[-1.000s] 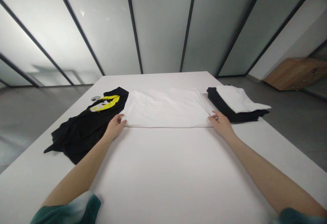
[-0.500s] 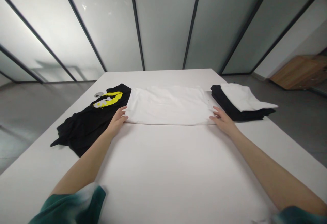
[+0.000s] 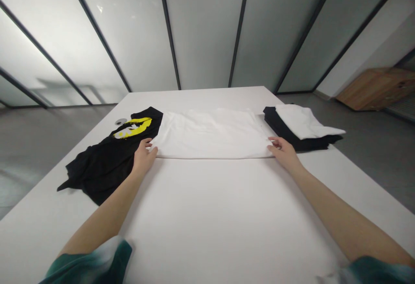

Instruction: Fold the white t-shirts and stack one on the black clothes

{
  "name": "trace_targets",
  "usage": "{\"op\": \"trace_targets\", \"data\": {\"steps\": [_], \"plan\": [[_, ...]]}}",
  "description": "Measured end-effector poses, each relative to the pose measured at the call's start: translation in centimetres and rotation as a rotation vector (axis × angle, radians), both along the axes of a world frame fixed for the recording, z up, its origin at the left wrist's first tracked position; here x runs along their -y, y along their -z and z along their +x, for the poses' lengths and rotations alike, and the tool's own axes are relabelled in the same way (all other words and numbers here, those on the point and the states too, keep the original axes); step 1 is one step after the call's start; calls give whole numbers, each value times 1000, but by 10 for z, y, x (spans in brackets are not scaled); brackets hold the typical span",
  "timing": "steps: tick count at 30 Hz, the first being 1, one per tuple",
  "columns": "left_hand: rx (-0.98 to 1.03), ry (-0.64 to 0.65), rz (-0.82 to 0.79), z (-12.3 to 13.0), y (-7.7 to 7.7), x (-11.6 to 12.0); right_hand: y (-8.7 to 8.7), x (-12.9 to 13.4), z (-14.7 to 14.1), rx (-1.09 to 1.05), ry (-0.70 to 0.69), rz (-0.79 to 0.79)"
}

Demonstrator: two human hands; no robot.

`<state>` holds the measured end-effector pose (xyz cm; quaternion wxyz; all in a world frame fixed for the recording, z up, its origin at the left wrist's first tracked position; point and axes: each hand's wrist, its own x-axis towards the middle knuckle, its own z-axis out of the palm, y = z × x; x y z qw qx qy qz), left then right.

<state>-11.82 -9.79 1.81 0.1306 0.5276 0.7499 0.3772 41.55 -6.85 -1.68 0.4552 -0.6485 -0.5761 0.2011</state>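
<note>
A white folded garment [image 3: 207, 135] lies flat across the middle of the table, its long near edge running straight between my hands. At its near left corner, my left hand [image 3: 145, 156] has thumb and fingers closed on the cloth. My right hand [image 3: 285, 152] pinches the near right corner in the same way. Left of it lies a black T-shirt [image 3: 106, 165] with a yellow and white print, spread out and slightly rumpled, close to my left hand and forearm.
Beyond my right hand sits a stack of folded clothes, a white piece [image 3: 304, 122] on top of black ones [image 3: 311, 144]. A small grey round object [image 3: 121, 122] rests by the black T-shirt. The white table [image 3: 220, 215] ends before frosted glass panels [image 3: 204, 29].
My left hand has shifted slightly left with the garment's near left corner, so the near edge looks stretched a little wider. The whole view has shifted slightly too.
</note>
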Motion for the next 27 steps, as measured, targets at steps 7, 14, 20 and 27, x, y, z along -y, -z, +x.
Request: {"op": "trace_targets", "data": {"steps": [7,14,20,27], "plan": [[300,146,107,-10,7,-5,-15,7,-5,-129,-174,-60],[273,329,115,-10,3,0,-21,12,-2,-11,-227,-151],[-228,185,39,-5,-8,7,-23,15,-1,-29,-163,-135],[-276,-42,-83,-3,-14,7,-21,13,7,10,64,-107]]}}
